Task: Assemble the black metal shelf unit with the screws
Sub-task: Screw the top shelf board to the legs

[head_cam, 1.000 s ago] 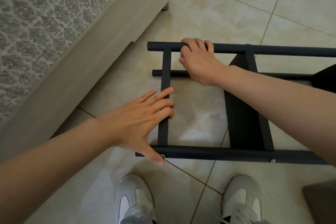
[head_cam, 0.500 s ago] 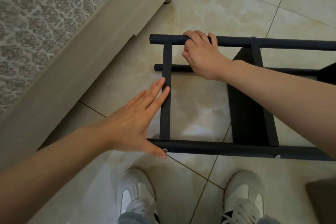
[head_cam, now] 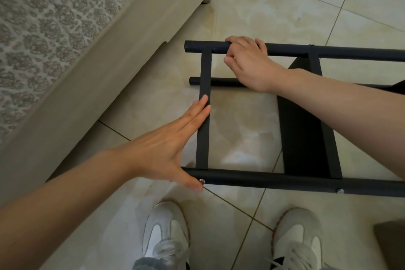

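Note:
The black metal shelf unit (head_cam: pixel 252 181) lies on its side on the tiled floor, its round posts running left to right. My left hand (head_cam: pixel 166 149) is flat with straight fingers pressed against the left side of a flat crossbar (head_cam: pixel 203 116), and its thumb rests on the near post beside a silver screw head (head_cam: pixel 201 181). My right hand (head_cam: pixel 249 66) grips the far post (head_cam: pixel 339 52), fingers curled over it. A second screw head (head_cam: pixel 340 191) shows on the near post to the right. A black shelf panel (head_cam: pixel 300 129) hangs below my right forearm.
A bed with a patterned cover (head_cam: pixel 43 28) and a beige base (head_cam: pixel 105 68) fills the left side, close to the shelf's end. My two white shoes (head_cam: pixel 166 232) stand just before the near post. A dark object (head_cam: pixel 392 241) sits at the lower right edge.
My left hand's fingers have closed together and straightened along the crossbar's left side; a second ago they were spread across it. The right hand still holds the far post.

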